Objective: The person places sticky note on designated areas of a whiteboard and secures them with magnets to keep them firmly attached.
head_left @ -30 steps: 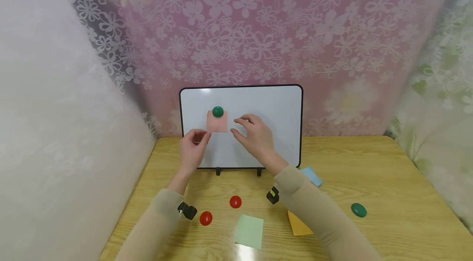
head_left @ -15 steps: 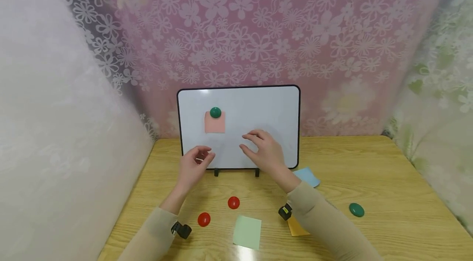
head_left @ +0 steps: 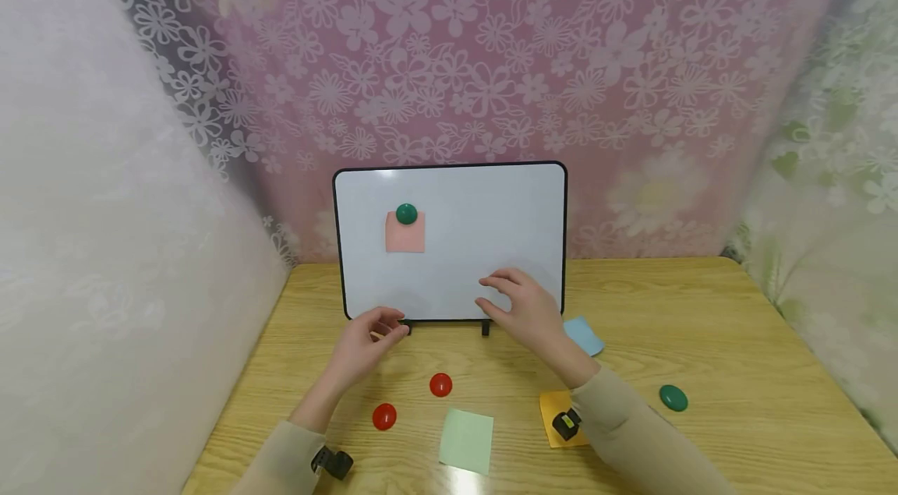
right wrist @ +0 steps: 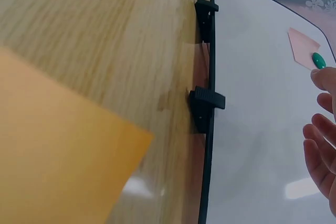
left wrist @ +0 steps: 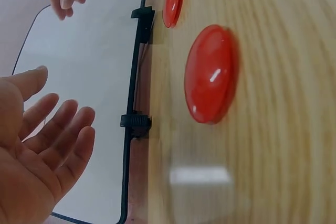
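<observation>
A small whiteboard (head_left: 449,269) with a black frame stands upright on two black feet. On its upper left a pink sticky note (head_left: 404,238) hangs under a round green magnet (head_left: 406,213). My left hand (head_left: 366,343) is in front of the board's lower left corner, fingers loosely bent and holding nothing. In the left wrist view the left palm (left wrist: 31,166) shows bare, with the fingers spread. My right hand (head_left: 522,312) is before the lower right of the board, thumb and fingers apart with nothing between them.
Two red magnets (head_left: 440,384) lie on the wooden table (head_left: 701,323), with a light green sticky note (head_left: 466,440) nearby. An orange note (head_left: 554,433) lies partly under the right wrist's camera in view. A blue note (head_left: 584,336) and another green magnet (head_left: 673,397) are further right.
Both hands have drawn back and down from the pink note, the left toward the table and the right also rightward. The note and green magnet stay on the board.
</observation>
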Tool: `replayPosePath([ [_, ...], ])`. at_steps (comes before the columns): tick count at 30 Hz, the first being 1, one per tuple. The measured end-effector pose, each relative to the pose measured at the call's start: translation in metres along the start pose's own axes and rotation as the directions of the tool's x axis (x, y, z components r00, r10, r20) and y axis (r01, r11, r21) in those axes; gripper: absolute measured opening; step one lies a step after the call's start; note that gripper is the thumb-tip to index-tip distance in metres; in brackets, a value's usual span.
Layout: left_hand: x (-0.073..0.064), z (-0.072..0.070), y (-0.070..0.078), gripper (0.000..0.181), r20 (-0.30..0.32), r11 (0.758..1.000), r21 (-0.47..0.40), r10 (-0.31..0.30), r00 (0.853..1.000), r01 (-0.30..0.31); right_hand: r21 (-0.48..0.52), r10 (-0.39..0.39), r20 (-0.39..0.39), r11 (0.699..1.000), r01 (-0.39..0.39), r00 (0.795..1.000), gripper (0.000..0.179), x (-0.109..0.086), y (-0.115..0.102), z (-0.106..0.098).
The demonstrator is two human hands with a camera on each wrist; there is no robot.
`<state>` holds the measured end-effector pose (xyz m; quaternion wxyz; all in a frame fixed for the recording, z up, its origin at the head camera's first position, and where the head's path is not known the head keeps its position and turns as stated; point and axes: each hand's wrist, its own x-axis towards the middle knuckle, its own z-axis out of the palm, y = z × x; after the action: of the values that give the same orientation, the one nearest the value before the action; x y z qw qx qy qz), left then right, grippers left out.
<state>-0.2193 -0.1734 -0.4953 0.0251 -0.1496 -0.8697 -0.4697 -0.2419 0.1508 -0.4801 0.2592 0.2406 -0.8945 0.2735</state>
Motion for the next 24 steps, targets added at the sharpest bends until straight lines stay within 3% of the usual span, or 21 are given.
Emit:
replayPosePath([
  [8,-0.014,0.005,-0.003,0.027,0.056,1.000,0.016,-0.019,0.998,0.018,0.028,0.030,0.033,0.999,-0.031,0.999,0.032,-0.018,0.013,-0.006],
  [16,-0.022,0.011,-0.012,0.027,0.126,1.000,0.015,0.018,0.992,-0.020,0.079,0.036,0.093,0.996,-0.044,0.995,0.029,-0.035,0.026,-0.018],
  [24,-0.027,0.010,-0.017,0.029,0.176,1.000,-0.004,0.021,0.984,-0.021,0.102,0.115,0.165,0.986,-0.133,0.980,0.029,-0.049,0.040,-0.032],
])
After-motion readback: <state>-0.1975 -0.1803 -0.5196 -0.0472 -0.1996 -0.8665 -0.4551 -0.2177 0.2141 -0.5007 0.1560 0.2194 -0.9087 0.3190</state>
